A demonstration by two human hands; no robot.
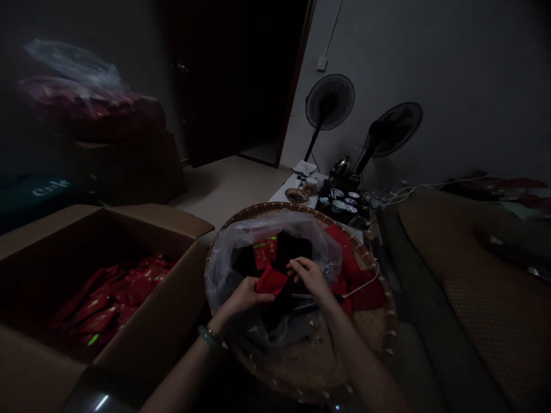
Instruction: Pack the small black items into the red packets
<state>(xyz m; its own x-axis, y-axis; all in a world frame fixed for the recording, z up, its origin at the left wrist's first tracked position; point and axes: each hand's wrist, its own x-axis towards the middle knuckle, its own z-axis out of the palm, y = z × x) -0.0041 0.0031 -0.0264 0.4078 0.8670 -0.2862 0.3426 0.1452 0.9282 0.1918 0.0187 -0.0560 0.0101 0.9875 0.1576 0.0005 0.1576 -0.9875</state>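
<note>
My left hand is closed on a small red packet, thumb on its near face. Just right of the packet, my right hand has its fingertips pinched together; whatever is in them is too small and dark to make out. Both hands are over an open clear plastic bag with dark contents. Red packets with gold print lie on the dark contents. The bag sits in a round woven bamboo tray. Red cloth-like pieces lie at the tray's right side, near a white cable.
On the left stands an open cardboard box holding many red packets. Beyond the tray, a low table carries a tea set. Two standing fans are by the wall. A woven mat covers a seat at right.
</note>
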